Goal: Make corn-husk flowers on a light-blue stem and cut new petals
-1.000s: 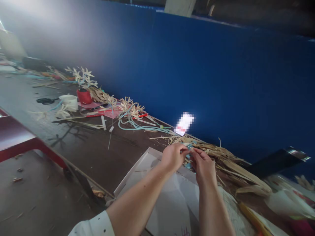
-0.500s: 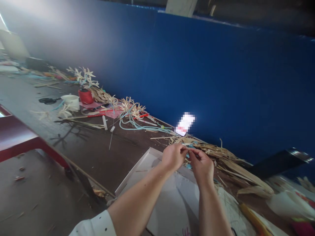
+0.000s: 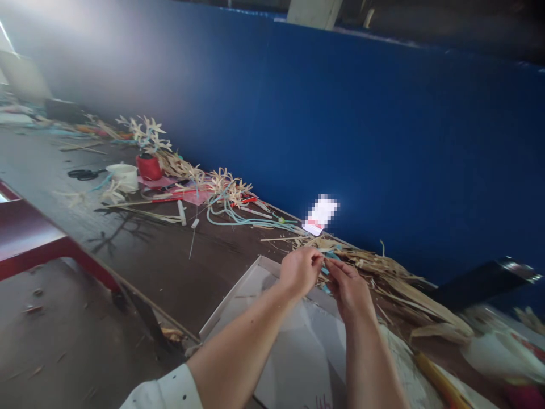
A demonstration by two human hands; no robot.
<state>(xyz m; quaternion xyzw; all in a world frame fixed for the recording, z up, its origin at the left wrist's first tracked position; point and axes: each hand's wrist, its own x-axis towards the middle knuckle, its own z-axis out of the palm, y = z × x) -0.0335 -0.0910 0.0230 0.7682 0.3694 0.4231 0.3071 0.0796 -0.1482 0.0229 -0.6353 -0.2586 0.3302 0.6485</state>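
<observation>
A: Left hand (image 3: 299, 271)?
B: Raised over the far edge of the white tray (image 3: 238, 292), fingers curled tight, thumb and forefinger pinched on a thin teal strand (image 3: 327, 262). Short white sleeve (image 3: 164, 392) at the elbow.

A: Right hand (image 3: 349, 287)?
B: Just beside the left, fingertips nearly touching it. Fingers bent inward and closed on the same teal strand; exact hold partly hidden behind the knuckles.

A: Position of the strand?
B: Pinched between both hands, above the tray's far rim, just in front of a heap of dry straw (image 3: 383, 272) lying along the blue wall (image 3: 383, 142). Full length too small to tell.

A: Surroundings?
B: Dark wooden table (image 3: 170, 255). Farther left: loose teal cords (image 3: 238, 218), straw flowers (image 3: 225, 184), a red pot (image 3: 149, 166), a white bowl (image 3: 122, 174), black scissors (image 3: 83, 174), a white stick (image 3: 181, 212). Small white card (image 3: 320, 216) propped against the wall, blurred. Red bench (image 3: 29, 241) at the left edge, well apart from the hands. Black object (image 3: 481, 278) at the right, identity unclear.
</observation>
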